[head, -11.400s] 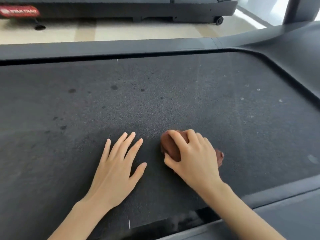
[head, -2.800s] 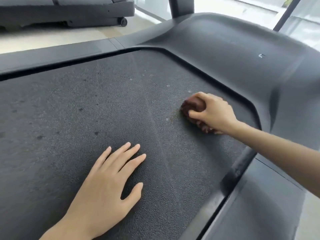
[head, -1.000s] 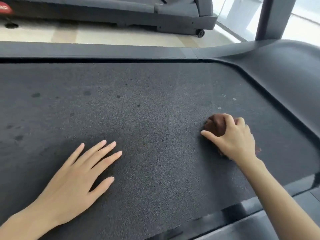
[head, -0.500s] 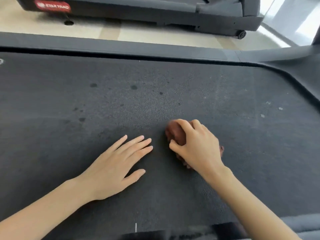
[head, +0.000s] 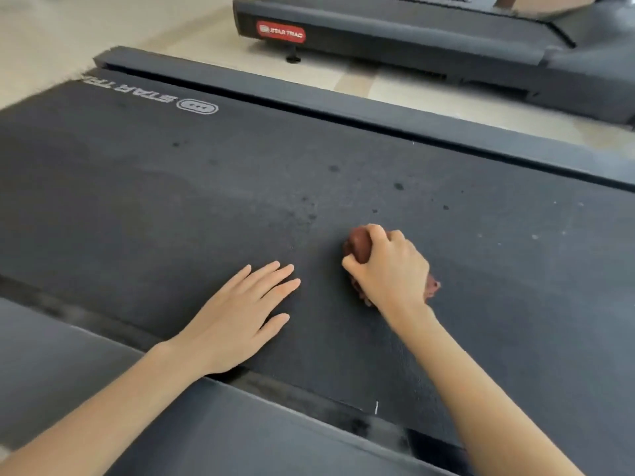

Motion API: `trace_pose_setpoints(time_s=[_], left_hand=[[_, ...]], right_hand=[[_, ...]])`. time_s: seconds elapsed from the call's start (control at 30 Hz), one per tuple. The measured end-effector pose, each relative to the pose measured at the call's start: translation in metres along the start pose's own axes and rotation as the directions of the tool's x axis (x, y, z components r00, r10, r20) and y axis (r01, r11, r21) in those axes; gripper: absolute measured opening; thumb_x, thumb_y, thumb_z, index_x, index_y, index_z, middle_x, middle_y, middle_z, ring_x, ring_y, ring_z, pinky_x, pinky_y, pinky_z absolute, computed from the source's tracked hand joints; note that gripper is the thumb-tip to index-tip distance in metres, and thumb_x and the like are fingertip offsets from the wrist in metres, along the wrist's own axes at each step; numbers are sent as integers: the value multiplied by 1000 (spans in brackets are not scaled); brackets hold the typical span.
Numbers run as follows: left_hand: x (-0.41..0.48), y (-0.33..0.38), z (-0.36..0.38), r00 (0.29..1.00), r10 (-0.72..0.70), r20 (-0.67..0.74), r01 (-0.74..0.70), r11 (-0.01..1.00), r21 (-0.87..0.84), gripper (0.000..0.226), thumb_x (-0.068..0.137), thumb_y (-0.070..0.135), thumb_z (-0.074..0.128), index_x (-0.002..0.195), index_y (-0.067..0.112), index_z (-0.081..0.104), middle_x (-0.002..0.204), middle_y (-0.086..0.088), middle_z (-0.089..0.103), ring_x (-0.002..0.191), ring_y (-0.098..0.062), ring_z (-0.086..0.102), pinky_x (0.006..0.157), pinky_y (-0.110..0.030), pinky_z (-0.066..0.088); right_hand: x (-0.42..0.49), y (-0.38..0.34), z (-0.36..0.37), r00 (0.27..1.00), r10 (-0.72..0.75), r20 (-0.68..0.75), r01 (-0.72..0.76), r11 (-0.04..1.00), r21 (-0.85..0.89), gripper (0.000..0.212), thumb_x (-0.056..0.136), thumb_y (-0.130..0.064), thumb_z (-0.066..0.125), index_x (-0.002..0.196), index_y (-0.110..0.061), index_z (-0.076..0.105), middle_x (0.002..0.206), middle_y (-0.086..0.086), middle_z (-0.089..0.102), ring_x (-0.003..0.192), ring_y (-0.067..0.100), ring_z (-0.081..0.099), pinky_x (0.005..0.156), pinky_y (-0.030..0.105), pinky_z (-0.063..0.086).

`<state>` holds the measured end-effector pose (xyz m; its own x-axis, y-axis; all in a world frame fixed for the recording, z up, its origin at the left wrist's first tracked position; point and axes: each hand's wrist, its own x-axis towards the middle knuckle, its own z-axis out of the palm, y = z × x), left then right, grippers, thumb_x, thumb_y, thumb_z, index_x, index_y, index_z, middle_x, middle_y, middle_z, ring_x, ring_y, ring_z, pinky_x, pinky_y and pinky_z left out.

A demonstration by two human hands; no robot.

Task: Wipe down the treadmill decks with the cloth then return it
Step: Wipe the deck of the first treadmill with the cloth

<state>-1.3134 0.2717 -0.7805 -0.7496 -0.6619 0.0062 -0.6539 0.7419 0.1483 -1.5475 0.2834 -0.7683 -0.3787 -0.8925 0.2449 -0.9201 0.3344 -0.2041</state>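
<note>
A dark grey treadmill deck (head: 206,207) fills most of the view, with dark spots and pale specks on its belt. My right hand (head: 391,269) grips a bunched reddish-brown cloth (head: 359,247) and holds it down on the belt near the middle. Most of the cloth is hidden under the hand; a corner shows behind the wrist. My left hand (head: 240,317) lies flat on the belt to the left of the cloth, fingers straight and spread.
Grey side rails run along the near edge (head: 171,424) and far edge (head: 343,108) of the deck. A white brand logo (head: 165,97) marks the belt at the far left. A second treadmill (head: 412,39) stands beyond on the pale floor.
My right hand has carried the cloth leftward along the belt over the last second. The view has swung left, and the belt's logo end now shows. My left hand still rests flat.
</note>
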Motion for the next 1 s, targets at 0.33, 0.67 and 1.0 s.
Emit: trace_pose_setpoints(time_s=[0.33, 0.67, 1.0], left_hand=[[-85, -93, -23, 961, -277, 9, 276, 960, 44, 52, 99, 44, 24, 148, 32, 14, 155, 19, 5, 140, 3, -4, 114, -25, -2], [-81, -105, -13, 969, -247, 21, 247, 969, -18, 56, 96, 50, 17, 149, 33, 10, 156, 20, -2, 143, -4, -9, 118, -37, 0], [-186, -216, -50, 939, -334, 82, 336, 942, -16, 50, 99, 46, 14, 148, 35, 15, 156, 18, 6, 143, -2, -3, 117, -34, -3]], right_hand=[[-11, 50, -25, 996, -80, 39, 76, 991, 111, 47, 71, -44, 65, 117, -37, 57, 92, -1, 60, 90, 28, 60, 62, 29, 36], [55, -157, 43, 944, -320, 83, 312, 945, 103, 45, 77, -48, 62, 117, -27, 58, 101, 6, 61, 97, 29, 57, 65, 30, 34], [51, -330, 75, 895, -394, 209, 338, 905, 260, 48, 79, -47, 60, 123, -30, 52, 108, 3, 59, 102, 28, 55, 72, 32, 35]])
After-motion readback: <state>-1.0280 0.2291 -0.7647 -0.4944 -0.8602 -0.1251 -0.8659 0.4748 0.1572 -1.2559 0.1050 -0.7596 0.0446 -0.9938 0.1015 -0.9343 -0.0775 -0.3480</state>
